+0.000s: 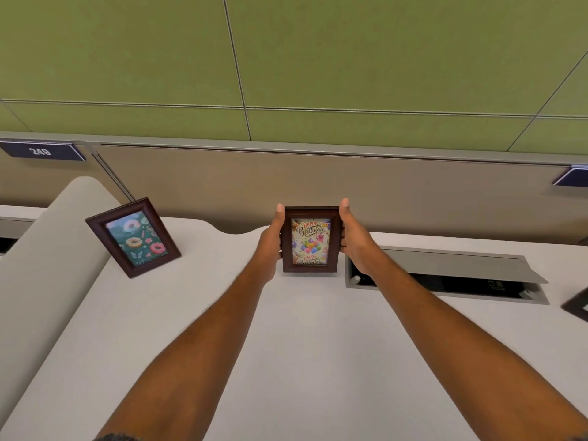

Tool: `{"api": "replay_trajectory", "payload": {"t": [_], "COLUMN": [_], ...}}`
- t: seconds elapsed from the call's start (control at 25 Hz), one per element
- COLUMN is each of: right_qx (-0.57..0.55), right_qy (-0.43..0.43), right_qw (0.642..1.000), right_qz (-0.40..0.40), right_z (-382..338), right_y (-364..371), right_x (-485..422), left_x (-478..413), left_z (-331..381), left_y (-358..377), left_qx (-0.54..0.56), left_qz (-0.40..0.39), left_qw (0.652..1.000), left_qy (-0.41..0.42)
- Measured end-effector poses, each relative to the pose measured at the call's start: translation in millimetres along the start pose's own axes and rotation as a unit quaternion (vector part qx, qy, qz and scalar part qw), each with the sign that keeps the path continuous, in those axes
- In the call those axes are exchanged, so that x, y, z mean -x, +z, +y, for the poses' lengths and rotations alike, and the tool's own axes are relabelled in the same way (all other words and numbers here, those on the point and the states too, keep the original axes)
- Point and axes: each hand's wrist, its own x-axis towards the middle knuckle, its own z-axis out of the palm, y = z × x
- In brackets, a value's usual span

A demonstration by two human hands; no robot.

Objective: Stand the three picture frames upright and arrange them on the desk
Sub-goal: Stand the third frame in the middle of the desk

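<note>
A dark wooden birthday frame (310, 240) stands upright at the back middle of the white desk (302, 345), its bottom edge on the surface. My left hand (270, 246) grips its left side and my right hand (353, 240) grips its right side. A second dark frame with a doughnut picture (133, 238) stands upright at the back left, turned slightly, untouched. The corner of a third dark frame (577, 305) shows at the right edge; most of it is out of view.
An open grey cable hatch (445, 275) is sunk into the desk just right of the birthday frame. A beige divider panel (318, 192) and a green wall rise behind the desk. A beige curved side panel (41, 265) borders the left.
</note>
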Motion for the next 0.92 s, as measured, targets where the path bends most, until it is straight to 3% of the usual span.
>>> {"api": "replay_trajectory", "payload": {"t": [0.52, 0.92], "right_qx": [0.000, 0.021], "right_qy": [0.010, 0.006], "right_qw": [1.000, 1.000], "right_qz": [0.018, 0.019], "right_z": [6, 5], "right_y": [-1, -3], "right_x": [-52, -48], "left_x": [-62, -51], "left_z": [1, -3], "left_y": [-5, -8], "left_qx": [-0.039, -0.067], "left_qz": [-0.021, -0.011], "left_qw": [0.999, 0.998], "left_qy": [-0.012, 0.001]}}
